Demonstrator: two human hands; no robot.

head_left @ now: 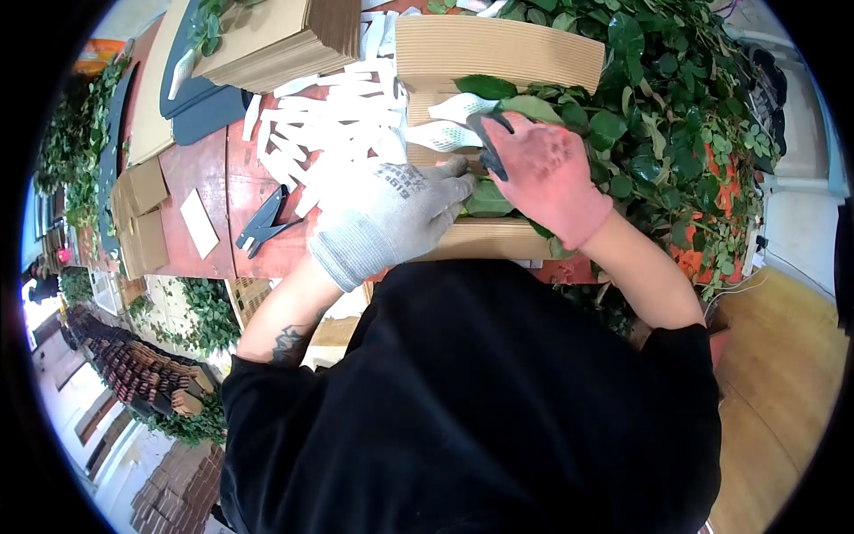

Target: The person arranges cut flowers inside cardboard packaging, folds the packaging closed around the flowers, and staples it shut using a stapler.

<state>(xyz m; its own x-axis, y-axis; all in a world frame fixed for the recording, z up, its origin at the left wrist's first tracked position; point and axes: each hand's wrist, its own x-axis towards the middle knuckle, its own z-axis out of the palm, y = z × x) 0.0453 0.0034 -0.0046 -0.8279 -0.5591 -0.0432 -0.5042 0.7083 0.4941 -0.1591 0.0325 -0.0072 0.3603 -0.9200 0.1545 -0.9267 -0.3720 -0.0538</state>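
My left hand (396,200), in a grey glove, reaches over the corrugated cardboard with its fingers stretched to the right and slightly bent. It is beside a large green leaf (488,201); nothing shows in its grasp. My right hand (544,169), in a pink glove with dark fingertips, has its thumb and finger closed around the narrow end of a rose in a white mesh sleeve (442,136). Just above lies another mesh-sleeved rose (463,107). Their leafy stems run right. The corrugated cardboard (498,52) stands up behind them, and its near strip (487,238) lies close to my body.
Many white mesh sleeves (334,111) are strewn on the red table (200,160). A black stapler (265,222) lies left of my left hand. A cardboard stack (276,49) is at the back left. Leafy stems (654,133) heap up on the right.
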